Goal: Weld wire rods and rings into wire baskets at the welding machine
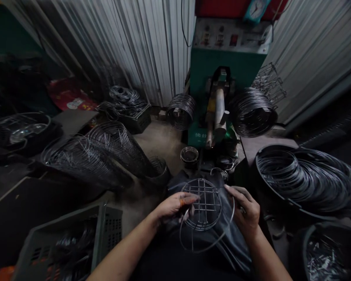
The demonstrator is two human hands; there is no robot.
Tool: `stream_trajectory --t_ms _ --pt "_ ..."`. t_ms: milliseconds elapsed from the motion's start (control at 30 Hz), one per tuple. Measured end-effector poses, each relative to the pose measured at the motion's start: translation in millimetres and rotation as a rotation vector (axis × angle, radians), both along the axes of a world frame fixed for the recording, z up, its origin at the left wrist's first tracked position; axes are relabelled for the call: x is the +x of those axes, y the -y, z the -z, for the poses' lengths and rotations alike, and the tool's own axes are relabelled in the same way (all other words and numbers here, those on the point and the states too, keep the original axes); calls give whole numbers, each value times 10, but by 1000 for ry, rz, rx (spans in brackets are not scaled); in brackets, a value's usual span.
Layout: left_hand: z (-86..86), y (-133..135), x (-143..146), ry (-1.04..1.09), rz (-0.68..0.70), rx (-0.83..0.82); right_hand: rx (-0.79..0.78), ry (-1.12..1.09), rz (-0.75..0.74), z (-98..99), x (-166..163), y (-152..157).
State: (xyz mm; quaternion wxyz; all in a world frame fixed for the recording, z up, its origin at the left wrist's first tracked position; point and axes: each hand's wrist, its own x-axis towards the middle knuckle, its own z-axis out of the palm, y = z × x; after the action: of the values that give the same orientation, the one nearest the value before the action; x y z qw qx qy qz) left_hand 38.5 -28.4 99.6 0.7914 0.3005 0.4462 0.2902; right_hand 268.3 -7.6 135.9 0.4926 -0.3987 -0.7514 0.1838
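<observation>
A round wire grid (205,204) lies over the dark apron (234,246) on my lap. A thin metal wire ring (218,239) hangs in front of it, spanning the gap between my two hands. My left hand (175,206) is closed in a pinch at the ring's left side, over the grid's left edge. An orange band (182,202) wraps one of its fingers. On the other side, my right hand (247,208) has its fingers closed round the ring's right part, the thumb side partly hidden. A straight wire runs across the lower part of the ring.
A green machine (226,58) with a welding arm (220,105) stands ahead. Wire ring stacks (253,113) hang beside it; a tub of rings (307,183) is at right. Tall wire baskets (119,144) and a green crate (98,234) are left; a parts bucket (324,253) is lower right.
</observation>
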Motion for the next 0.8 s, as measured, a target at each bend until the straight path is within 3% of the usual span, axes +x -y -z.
stream_trajectory --t_ms 200,300,500,800 --pt "117 -225 -204 -116 -224 105 -679 -121 -95 152 31 -105" --pt "232 -405 -183 -235 -254 129 -877 -243 -34 363 13 -148" --pt "359 -535 -77 -267 -294 167 -702 -219 183 773 -30 -168" --pt "462 -380 -216 -394 -174 254 -603 -80 244 1141 3 -39"
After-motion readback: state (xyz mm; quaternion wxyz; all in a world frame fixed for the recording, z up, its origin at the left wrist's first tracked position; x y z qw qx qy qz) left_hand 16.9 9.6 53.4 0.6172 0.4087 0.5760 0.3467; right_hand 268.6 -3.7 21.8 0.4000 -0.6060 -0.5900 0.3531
